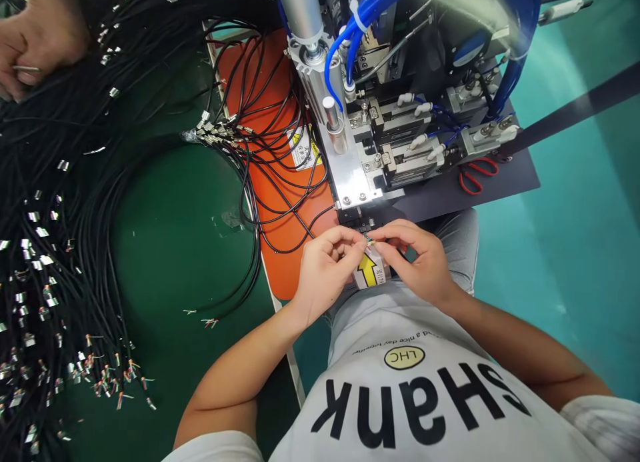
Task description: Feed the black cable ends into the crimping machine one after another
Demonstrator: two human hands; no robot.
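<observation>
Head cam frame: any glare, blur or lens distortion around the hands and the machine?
Head view: light is bright and even, with only soft shadows; the left hand, right hand and the wire ends they pinch are sharp. Head view: glare on the steel plate, blur on the cylinder and blue hoses at the top edge. Head view: wide-angle distortion bows the orange mat edge.

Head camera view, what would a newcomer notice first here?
The left hand and right hand pinch coloured wire tips between them, low at centre, just before a machine looped with blue hoses. A huge mass of black cables floods the left of the green table.
</observation>
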